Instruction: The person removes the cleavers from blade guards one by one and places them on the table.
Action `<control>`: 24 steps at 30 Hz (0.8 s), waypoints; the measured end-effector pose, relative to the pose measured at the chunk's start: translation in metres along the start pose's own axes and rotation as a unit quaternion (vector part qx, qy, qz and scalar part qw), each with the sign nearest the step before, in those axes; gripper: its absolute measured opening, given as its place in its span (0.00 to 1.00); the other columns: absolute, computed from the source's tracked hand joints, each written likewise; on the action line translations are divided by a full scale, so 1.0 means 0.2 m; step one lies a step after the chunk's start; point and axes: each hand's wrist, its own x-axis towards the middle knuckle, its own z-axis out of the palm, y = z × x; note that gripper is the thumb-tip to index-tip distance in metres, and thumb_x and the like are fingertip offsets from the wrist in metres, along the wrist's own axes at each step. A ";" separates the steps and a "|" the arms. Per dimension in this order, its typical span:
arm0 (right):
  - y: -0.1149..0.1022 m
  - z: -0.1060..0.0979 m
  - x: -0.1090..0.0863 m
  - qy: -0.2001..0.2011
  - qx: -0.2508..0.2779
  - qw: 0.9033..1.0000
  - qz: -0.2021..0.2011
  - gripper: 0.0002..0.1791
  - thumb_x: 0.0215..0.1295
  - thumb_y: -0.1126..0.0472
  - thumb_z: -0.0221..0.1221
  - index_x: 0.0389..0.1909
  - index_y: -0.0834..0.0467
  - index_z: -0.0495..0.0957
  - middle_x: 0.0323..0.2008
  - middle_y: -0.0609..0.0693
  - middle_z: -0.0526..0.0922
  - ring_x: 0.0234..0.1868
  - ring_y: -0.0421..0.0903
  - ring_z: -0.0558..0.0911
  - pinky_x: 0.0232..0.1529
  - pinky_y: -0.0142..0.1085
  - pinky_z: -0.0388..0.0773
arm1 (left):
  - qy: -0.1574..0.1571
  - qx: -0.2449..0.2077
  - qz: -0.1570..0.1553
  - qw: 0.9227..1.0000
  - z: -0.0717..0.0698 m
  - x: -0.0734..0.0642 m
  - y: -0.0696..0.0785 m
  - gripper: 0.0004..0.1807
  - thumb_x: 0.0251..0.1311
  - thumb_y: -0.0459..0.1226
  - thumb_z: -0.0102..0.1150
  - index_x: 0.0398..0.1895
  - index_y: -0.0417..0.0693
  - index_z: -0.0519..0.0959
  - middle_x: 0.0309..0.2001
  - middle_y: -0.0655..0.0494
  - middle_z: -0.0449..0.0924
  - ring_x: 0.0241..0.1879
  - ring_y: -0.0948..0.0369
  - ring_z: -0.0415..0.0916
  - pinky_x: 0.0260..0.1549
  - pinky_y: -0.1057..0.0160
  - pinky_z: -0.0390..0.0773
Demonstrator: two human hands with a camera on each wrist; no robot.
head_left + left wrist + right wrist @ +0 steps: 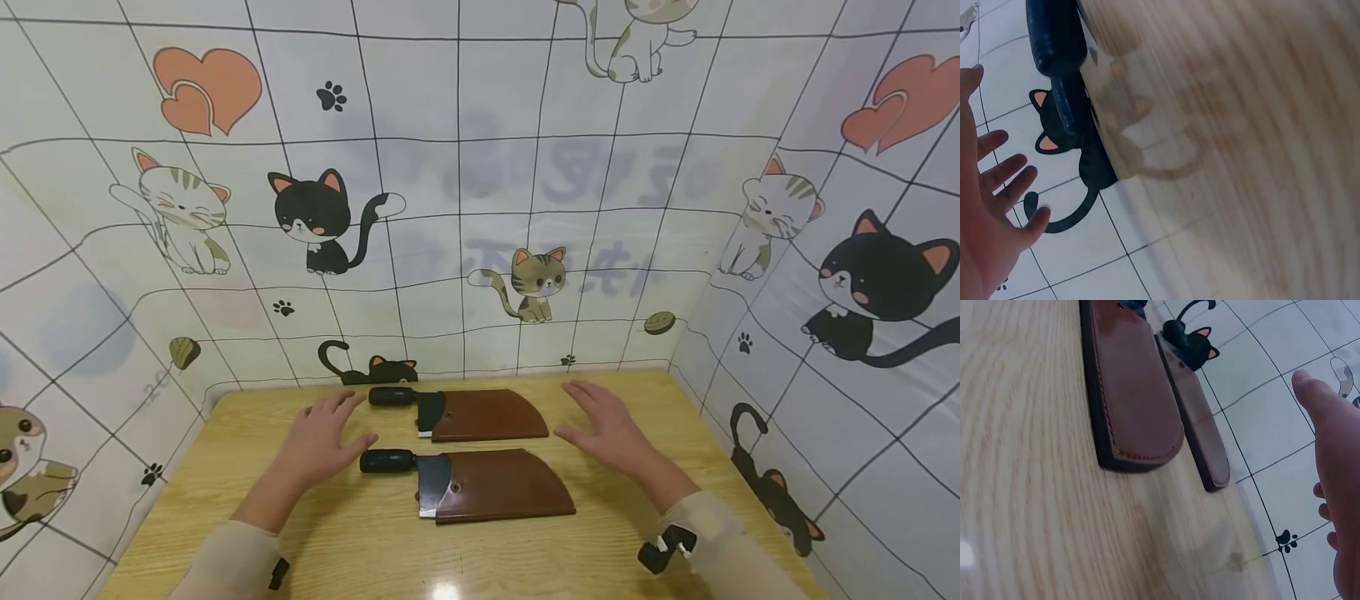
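Note:
Two cleavers in brown leather sheaths lie one behind the other on the wooden table, black handles to the left. The near cleaver (506, 487) shows a strip of bare blade between handle and sheath; the far cleaver (487, 415) lies close behind it. Left of the handles my left hand (318, 442) hovers with fingers spread, touching neither. My right hand (607, 429) is held past the sheath tips, its fingers extended and nothing in it. In the right wrist view both sheaths (1138, 394) show their rounded ends. Dark handles (1057, 37) appear in the left wrist view.
The light wood table (360, 550) ends at a white grid-lined cloth wall (457, 183) printed with cats, hearts and paws, which rises at the back and both sides. Black camera mounts (663, 550) are strapped at the wrists.

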 end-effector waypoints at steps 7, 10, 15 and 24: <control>-0.06 0.04 -0.02 -0.027 0.071 0.997 0.029 0.46 0.74 0.40 0.71 0.83 0.59 0.69 0.79 0.62 0.71 0.79 0.69 0.68 0.74 0.71 0.65 | -0.014 -0.107 0.029 0.994 0.05 -0.01 0.04 0.37 0.74 0.54 0.72 0.77 0.45 0.76 0.73 0.41 0.75 0.71 0.37 0.75 0.65 0.30 0.75; -0.09 0.05 -0.02 -0.042 0.097 0.994 0.036 0.46 0.73 0.39 0.72 0.83 0.58 0.69 0.80 0.60 0.70 0.80 0.68 0.67 0.74 0.70 0.66 | -0.032 -0.181 0.034 0.982 0.06 -0.01 0.06 0.34 0.73 0.50 0.74 0.77 0.49 0.77 0.72 0.46 0.76 0.69 0.39 0.76 0.64 0.32 0.77; -0.13 0.06 -0.02 -0.065 0.147 0.986 0.044 0.47 0.72 0.39 0.73 0.83 0.56 0.69 0.81 0.61 0.68 0.81 0.67 0.65 0.74 0.71 0.66 | -0.044 -0.268 0.046 0.961 0.07 -0.01 0.09 0.31 0.72 0.47 0.76 0.74 0.52 0.78 0.68 0.51 0.78 0.65 0.44 0.79 0.60 0.35 0.80; -0.17 0.09 -0.01 -0.080 0.239 0.968 0.009 0.42 0.72 0.48 0.76 0.82 0.50 0.71 0.79 0.55 0.71 0.79 0.63 0.69 0.73 0.69 0.67 | -0.039 -0.328 0.047 0.943 0.09 0.00 0.12 0.28 0.69 0.44 0.79 0.71 0.57 0.81 0.66 0.52 0.81 0.65 0.44 0.80 0.61 0.36 0.80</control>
